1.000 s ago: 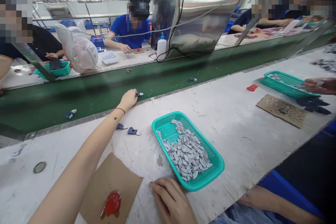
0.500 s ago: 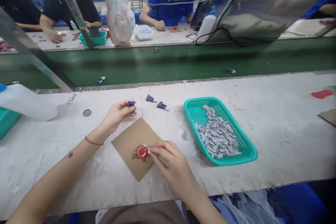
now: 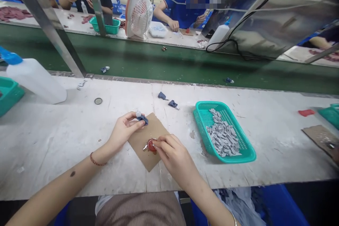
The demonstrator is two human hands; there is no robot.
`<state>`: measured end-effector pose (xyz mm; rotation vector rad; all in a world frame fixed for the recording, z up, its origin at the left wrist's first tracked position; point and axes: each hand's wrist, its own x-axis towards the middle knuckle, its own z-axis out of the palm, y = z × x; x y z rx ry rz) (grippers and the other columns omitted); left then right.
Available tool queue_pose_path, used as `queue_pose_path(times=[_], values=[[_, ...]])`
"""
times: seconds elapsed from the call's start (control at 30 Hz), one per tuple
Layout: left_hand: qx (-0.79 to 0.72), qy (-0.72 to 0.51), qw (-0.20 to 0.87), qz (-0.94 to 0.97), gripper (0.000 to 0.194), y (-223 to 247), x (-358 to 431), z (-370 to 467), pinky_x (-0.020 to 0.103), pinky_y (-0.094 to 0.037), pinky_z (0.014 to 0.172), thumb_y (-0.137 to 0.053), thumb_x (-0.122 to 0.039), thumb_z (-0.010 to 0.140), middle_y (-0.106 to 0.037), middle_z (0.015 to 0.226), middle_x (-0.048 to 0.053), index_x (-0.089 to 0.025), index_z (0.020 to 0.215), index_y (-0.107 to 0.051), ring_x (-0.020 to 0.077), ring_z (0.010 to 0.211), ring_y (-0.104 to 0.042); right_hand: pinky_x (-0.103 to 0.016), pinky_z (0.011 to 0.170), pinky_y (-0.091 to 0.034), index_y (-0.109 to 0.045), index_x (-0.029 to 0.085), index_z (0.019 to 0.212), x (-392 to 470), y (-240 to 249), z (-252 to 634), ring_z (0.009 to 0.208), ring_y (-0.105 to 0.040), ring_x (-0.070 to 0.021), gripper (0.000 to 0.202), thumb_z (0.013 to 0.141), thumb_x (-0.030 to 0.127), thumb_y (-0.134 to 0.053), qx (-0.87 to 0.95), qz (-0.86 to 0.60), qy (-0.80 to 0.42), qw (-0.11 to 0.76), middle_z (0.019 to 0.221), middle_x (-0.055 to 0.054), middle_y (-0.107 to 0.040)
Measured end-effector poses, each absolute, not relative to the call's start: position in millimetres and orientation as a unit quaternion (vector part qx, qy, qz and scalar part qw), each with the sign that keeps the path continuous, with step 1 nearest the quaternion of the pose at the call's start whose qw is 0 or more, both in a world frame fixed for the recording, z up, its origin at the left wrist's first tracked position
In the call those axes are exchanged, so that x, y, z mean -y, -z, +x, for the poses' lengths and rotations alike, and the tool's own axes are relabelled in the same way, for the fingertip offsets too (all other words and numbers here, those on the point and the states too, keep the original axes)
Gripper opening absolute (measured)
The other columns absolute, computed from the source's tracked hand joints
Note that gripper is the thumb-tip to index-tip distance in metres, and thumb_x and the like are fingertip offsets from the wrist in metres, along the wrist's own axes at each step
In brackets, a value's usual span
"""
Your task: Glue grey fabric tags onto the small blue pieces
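My left hand [image 3: 127, 126] grips a small dark blue plastic part [image 3: 143, 118] with a pale tip, just above a square of brown cardboard [image 3: 140, 140]. On that cardboard sits a small round cap with red contents [image 3: 151, 144], wet-looking around its edge. The fingertips of my right hand [image 3: 173, 153] are pinched at the cap, around a small light grey piece mostly hidden by the fingers. Beyond the cardboard lie two more dark blue parts [image 3: 161, 95] [image 3: 173, 103]. To the right, a green basket [image 3: 199, 127] holds many light grey pieces [image 3: 224, 136].
A white bottle with a blue top [image 3: 39, 81] leans at the left, near a bottle cap [image 3: 98, 101]. A green belt [image 3: 132, 56] crosses behind the table, carrying several small parts. Co-workers sit beyond it; another piece of cardboard [image 3: 317, 137] lies far right.
My left hand has brought the blue part toward the cardboard. My right fingertips have moved from beside the red-filled cap onto it. The camera view has also shifted.
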<state>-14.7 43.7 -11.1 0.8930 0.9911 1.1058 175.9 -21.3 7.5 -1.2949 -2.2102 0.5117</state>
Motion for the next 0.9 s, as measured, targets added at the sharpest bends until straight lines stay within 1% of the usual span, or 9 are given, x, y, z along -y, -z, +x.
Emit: queue_pose_path(times=[0.1, 0.2, 0.27, 0.33, 0.5, 0.7, 0.9], values=[[-0.426, -0.48, 0.658, 0.394, 0.028, 8, -37, -12, 0.029, -0.058, 0.075, -0.08, -0.033, 0.07, -0.069, 0.09, 0.003, -0.015, 0.086, -0.064, 0.0194, 0.085, -0.071, -0.035, 0.076, -0.053, -0.074, 0.021, 0.092, 17, -14, 180, 0.085, -0.064, -0.0204, 0.015, 0.092, 0.018, -0.059, 0.738, -0.506, -0.302, 0.329, 0.089, -0.007, -0.069], [-0.401, -0.477, 0.664, 0.414, 0.022, 4, -29, -10, 0.028, -0.058, 0.079, -0.078, -0.029, 0.074, -0.071, 0.093, 0.004, -0.016, 0.084, -0.063, 0.0185, 0.088, -0.071, -0.032, 0.076, -0.054, -0.077, 0.024, 0.088, 10, -24, 185, 0.085, -0.067, -0.0193, 0.008, 0.085, 0.027, -0.071, 0.591, -0.543, -0.438, 0.404, 0.09, -0.004, -0.073], [-0.38, -0.476, 0.669, 0.426, 0.017, 2, -23, -9, 0.028, -0.057, 0.082, -0.076, -0.025, 0.077, -0.072, 0.096, 0.005, -0.016, 0.085, -0.064, 0.0174, 0.09, -0.07, -0.031, 0.078, -0.055, -0.078, 0.026, 0.086, 6, -31, 185, 0.087, -0.068, -0.019, 0.008, 0.079, 0.031, -0.076, 0.512, -0.545, -0.503, 0.433, 0.091, -0.003, -0.075], [-0.364, -0.475, 0.675, 0.431, 0.014, 1, -18, -8, 0.028, -0.057, 0.083, -0.074, -0.023, 0.078, -0.073, 0.096, 0.005, -0.016, 0.087, -0.065, 0.0168, 0.09, -0.07, -0.03, 0.079, -0.055, -0.079, 0.026, 0.085, 1, -37, 182, 0.088, -0.069, -0.0185, 0.01, 0.076, 0.032, -0.079, 0.473, -0.537, -0.539, 0.444, 0.093, -0.003, -0.075], [-0.332, -0.481, 0.687, 0.433, 0.011, -1, -10, -7, 0.026, -0.059, 0.074, -0.072, -0.02, 0.081, -0.073, 0.095, 0.005, -0.017, 0.089, -0.065, 0.0169, 0.087, -0.071, -0.028, 0.079, -0.056, -0.079, 0.025, 0.083, -5, -48, 170, 0.087, -0.069, -0.0172, 0.008, 0.075, 0.028, -0.079, 0.472, -0.517, -0.556, 0.448, 0.092, -0.003, -0.075], [-0.323, -0.485, 0.692, 0.427, 0.01, -2, -9, -7, 0.023, -0.059, 0.071, -0.071, -0.019, 0.082, -0.072, 0.087, 0.003, -0.017, 0.089, -0.064, 0.0135, 0.08, -0.069, -0.029, 0.076, -0.058, -0.079, 0.024, 0.084, -6, -53, 162, 0.085, -0.068, -0.017, 0.008, 0.077, 0.023, -0.076, 0.517, -0.509, -0.529, 0.44, 0.091, -0.003, -0.072], [-0.321, -0.491, 0.7, 0.408, 0.009, 0, -8, -7, 0.019, -0.056, 0.069, -0.071, -0.017, 0.082, -0.07, 0.083, 0.001, -0.017, 0.088, -0.063, 0.0106, 0.076, -0.067, -0.029, 0.082, -0.055, -0.079, 0.025, 0.085, -6, -50, 161, 0.091, -0.066, -0.0169, 0.01, 0.077, 0.02, -0.074, 0.565, -0.521, -0.478, 0.425, 0.093, -0.004, -0.069]])
